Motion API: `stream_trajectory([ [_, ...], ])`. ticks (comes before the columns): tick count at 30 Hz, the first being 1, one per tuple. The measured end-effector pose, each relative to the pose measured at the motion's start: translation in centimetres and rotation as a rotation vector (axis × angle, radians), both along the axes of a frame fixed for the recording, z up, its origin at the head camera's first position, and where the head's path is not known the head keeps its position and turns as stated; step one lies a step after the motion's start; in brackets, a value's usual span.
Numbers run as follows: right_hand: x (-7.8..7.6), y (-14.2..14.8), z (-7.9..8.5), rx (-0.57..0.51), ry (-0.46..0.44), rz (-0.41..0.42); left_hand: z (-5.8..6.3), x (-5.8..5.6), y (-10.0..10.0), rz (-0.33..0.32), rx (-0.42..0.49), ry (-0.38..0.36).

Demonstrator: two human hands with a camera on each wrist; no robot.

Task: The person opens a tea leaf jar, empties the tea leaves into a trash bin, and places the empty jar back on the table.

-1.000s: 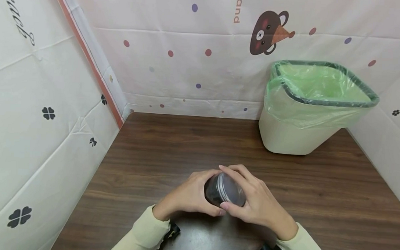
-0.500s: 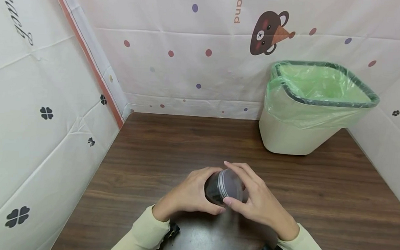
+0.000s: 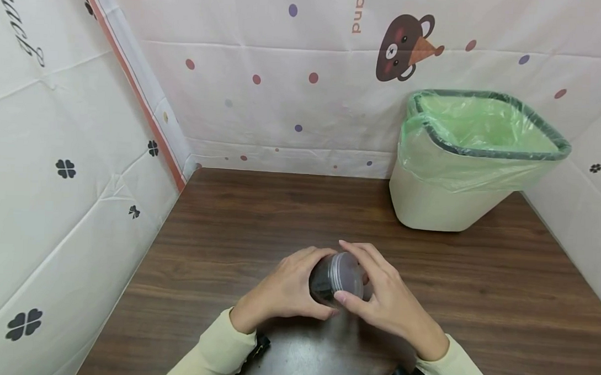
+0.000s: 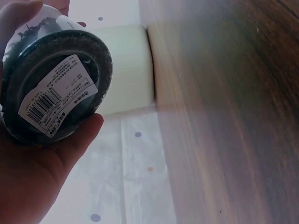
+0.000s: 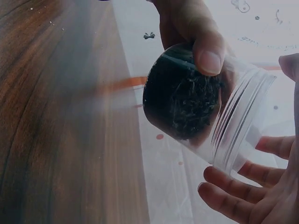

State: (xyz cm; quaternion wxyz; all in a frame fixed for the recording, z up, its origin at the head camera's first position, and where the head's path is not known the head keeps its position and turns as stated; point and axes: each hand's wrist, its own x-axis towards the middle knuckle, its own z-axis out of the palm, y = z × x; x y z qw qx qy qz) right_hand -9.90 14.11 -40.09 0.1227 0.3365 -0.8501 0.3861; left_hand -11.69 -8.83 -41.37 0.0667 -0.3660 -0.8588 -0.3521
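Observation:
A clear plastic jar (image 5: 182, 98) with dark, shredded-looking contents is held tilted above the table, its lid end toward the right hand. My left hand (image 3: 289, 289) grips the jar's body, thumb on the near side and fingers on the far side. On the jar's base, a white barcode label (image 4: 58, 95) shows in the left wrist view. My right hand (image 3: 383, 292) is bent round the ridged, see-through lid (image 3: 349, 275), with the thumb tip at its near edge and the other fingers spread about the far side. The lid sits on the jar's mouth.
A cream waste bin (image 3: 439, 203) with a green bag liner (image 3: 486, 125) stands at the back right of the dark wood table (image 3: 260, 208). Printed white cloth (image 3: 263, 109) hangs behind and along both sides.
The right hand has shifted slightly away from me and its fingers have spread, uncovering more of the lid. The left hand keeps its grip, with the jar tilting slightly.

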Motion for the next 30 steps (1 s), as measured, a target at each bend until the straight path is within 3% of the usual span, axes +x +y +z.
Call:
stream_trajectory([
  [5,0.1,0.01,0.0,0.01,-0.032,-0.029,0.03,-0.03,0.06,0.005,-0.009,0.062],
  [16,0.31,-0.28,0.03,0.028,-0.077,-0.071,-0.17,-0.08,0.05,0.035,-0.048,0.105],
  [22,0.33,-0.38,-0.07,0.033,-0.064,-0.089,-0.15,0.02,0.06,0.041,-0.056,0.109],
  [30,0.39,-0.73,-0.37,0.047,-0.017,-0.148,-0.2,0.1,0.2,0.05,-0.064,0.18],
])
